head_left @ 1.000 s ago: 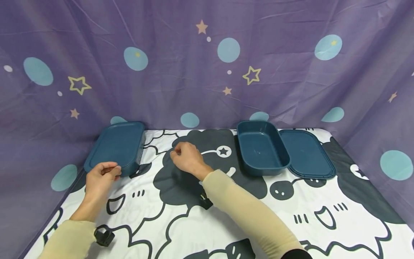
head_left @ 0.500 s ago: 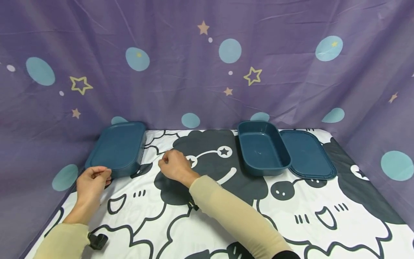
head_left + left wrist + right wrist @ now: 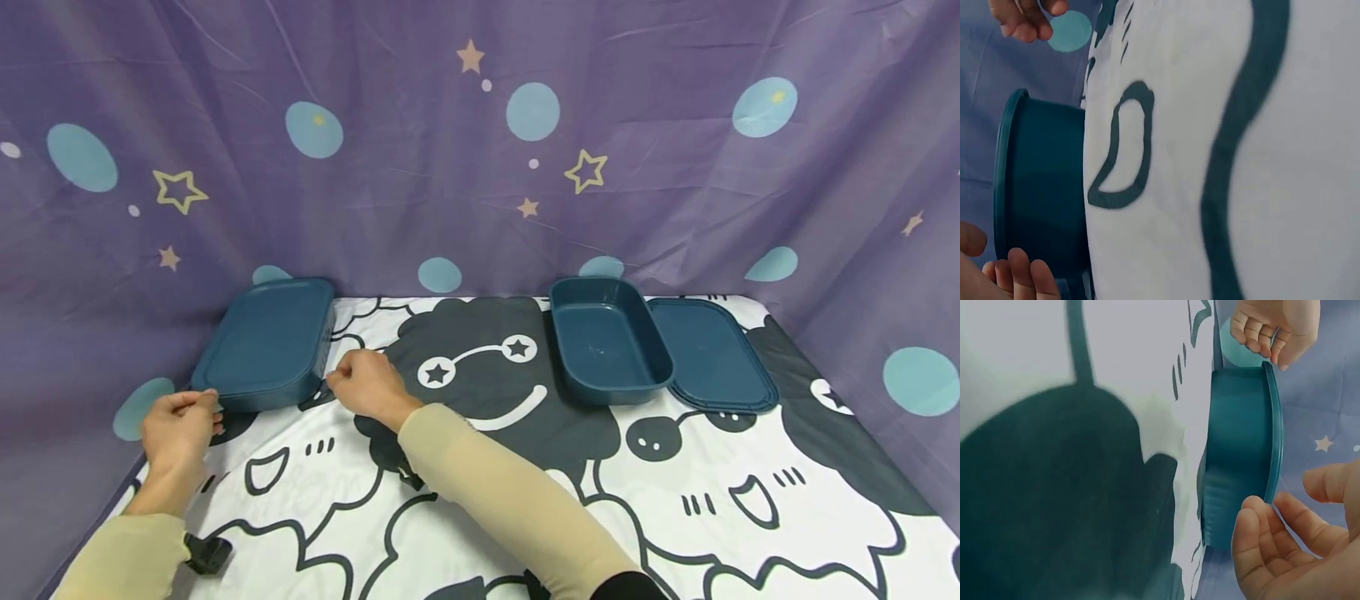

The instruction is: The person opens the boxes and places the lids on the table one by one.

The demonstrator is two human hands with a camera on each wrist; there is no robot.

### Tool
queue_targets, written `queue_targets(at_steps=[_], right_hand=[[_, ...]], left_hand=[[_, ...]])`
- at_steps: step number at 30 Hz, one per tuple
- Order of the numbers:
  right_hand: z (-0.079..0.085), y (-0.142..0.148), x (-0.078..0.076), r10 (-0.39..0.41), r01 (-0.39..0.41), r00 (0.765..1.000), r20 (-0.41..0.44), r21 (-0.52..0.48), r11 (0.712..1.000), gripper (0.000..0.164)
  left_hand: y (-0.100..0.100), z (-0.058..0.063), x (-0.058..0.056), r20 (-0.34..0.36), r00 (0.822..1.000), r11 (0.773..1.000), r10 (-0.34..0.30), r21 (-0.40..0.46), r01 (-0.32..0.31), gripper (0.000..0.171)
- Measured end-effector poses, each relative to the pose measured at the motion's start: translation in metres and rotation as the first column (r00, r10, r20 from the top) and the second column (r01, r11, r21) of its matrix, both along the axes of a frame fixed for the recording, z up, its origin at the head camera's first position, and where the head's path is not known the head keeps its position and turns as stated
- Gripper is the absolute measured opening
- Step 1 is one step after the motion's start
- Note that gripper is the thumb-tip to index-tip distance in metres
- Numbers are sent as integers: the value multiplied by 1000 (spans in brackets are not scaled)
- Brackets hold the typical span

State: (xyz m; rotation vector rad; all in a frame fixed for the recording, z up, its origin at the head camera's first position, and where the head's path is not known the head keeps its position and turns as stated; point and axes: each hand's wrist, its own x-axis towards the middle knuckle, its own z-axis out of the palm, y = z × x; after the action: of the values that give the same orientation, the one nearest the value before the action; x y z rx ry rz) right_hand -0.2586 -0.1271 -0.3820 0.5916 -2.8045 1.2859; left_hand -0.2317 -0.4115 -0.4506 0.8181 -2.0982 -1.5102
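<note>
A dark blue plastic food container with a lid on top [image 3: 266, 342] stands at the back left of the table. At its near left corner is my left hand [image 3: 180, 425], the fingers loosely bent beside the rim and the thumb apart from them in the left wrist view. My right hand [image 3: 367, 383] is by the container's right side. In the right wrist view its fingertips [image 3: 1252, 503] are right at the lid's edge, thumb spread away. Neither hand grips the container. The container's far side is hidden.
An uncovered blue container [image 3: 607, 342] stands at the back right, with nothing in it. Its flat blue lid [image 3: 712, 354] lies to the right of it. A white cloth with black cartoon drawings [image 3: 465, 533] covers the table, and a purple curtain [image 3: 420, 200] hangs behind.
My right hand has moved left, from mid-table to the lidded container's right side. My left hand has slid left along the front to the near left corner. The containers have stayed put.
</note>
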Motion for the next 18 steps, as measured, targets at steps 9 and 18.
queue_targets(at_steps=[9,18], right_hand=[[3,-25,-2,-8,7,999,52,19,1000,29],[5,-51,-4,-88,89,980,179,4,996,42]], left_hand=[[-6,3,1,11,1000,999,14,42,-15,11],[-9,13,-4,59,998,978,-19,209,6,26]])
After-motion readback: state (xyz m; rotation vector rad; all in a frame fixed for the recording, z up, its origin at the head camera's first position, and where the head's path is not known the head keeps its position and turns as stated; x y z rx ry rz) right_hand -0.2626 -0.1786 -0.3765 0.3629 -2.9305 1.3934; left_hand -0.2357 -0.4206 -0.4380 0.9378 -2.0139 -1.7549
